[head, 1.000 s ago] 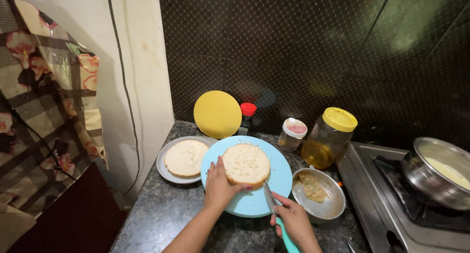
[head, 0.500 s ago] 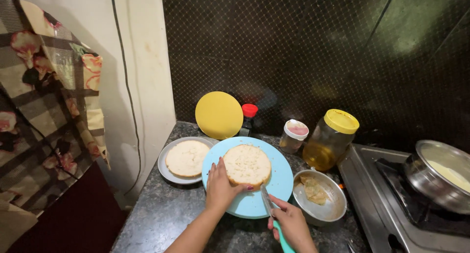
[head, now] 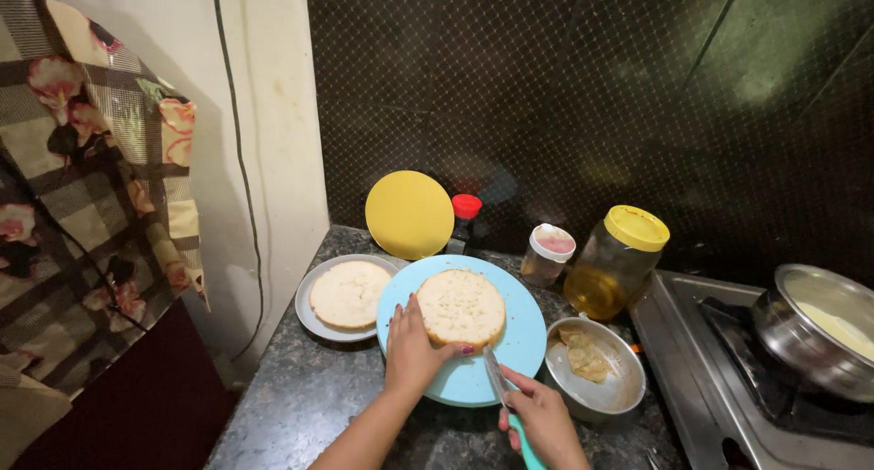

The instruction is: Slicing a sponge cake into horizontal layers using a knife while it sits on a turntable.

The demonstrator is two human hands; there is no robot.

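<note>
In the head view, taking the round light-blue board (head: 528,343) on the dark speckled counter (head: 300,406) as the landmark, a pale round cake layer (head: 460,306) lies on its middle, a little toward the far edge. The left hand (head: 414,347) rests on the board's near left part with fingers spread and curled against the cake layer's near rim — touching it, not clamped around it. The right hand (head: 542,420) is at the board's near right edge, closed around the teal handle of a knife (head: 499,384) whose blade points up over the board toward the cake layer; whether the tip touches the cake cannot be told. Just left of the board, touching or nearly touching its rim, sits a grey plate (head: 314,320) carrying a second cake layer (head: 349,293). Behind the board a yellow round board (head: 410,214) leans against the dark meshed wall, and beside that stands a dark bottle with a red cap (head: 466,217). Behind the board to the right are a small jar with a white lid (head: 548,254) and, further right, a large jar with a yellow lid (head: 617,262) holding amber liquid. Just right of the board is a steel bowl (head: 601,393) with brownish scraps in it. Well to the right of the board is a stove (head: 728,379) with a steel pot (head: 815,329) of pale contents — only partly in view.
</note>
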